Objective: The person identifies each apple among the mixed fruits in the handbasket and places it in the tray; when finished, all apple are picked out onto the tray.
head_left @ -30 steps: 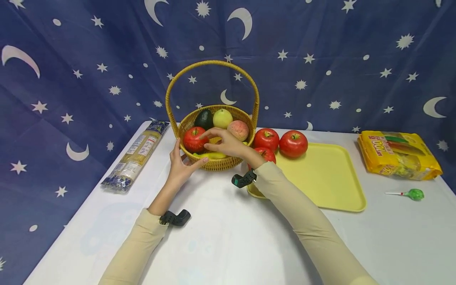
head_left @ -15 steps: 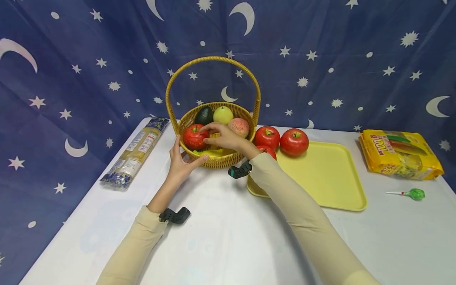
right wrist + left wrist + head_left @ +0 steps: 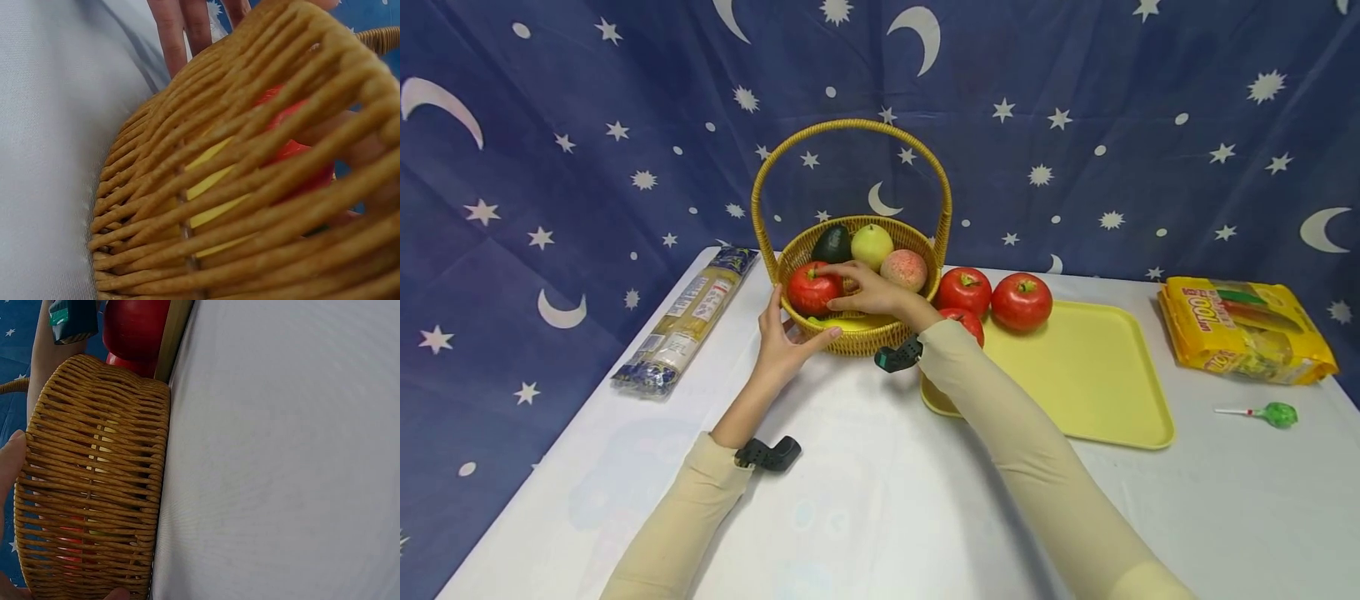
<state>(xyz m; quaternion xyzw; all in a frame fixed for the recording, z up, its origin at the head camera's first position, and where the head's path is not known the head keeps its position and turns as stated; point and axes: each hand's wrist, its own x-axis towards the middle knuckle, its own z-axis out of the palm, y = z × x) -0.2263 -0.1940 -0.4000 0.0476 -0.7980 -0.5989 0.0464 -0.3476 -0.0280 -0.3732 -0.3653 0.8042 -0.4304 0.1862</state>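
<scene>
In the head view, a wicker basket (image 3: 868, 342) with a tall handle holds a red apple (image 3: 811, 292), an avocado (image 3: 832, 245), a yellow-green pear (image 3: 872, 245), a peach (image 3: 904, 269) and a banana (image 3: 859, 323). My right hand (image 3: 872, 292) reaches over the front rim, its index finger on top of the apple and thumb at its right side. At the basket's left front, my left hand (image 3: 780, 346) grips the wall, thumb along the front. The left wrist view shows fingertips at the woven basket wall (image 3: 94, 481). Weave hides most of the apple (image 3: 294, 144) in the right wrist view.
Right of the basket, several red apples (image 3: 1021, 302) sit at the left end of a yellow tray (image 3: 1082, 375). Farther right are a yellow snack packet (image 3: 1243, 329) and a green lollipop (image 3: 1277, 414). A long noodle packet (image 3: 688, 325) lies left. A starry curtain (image 3: 1075, 125) hangs behind.
My right hand has shifted slightly left, its index finger farther over the apple. My left hand stays at the basket. The head view has tilted a little.
</scene>
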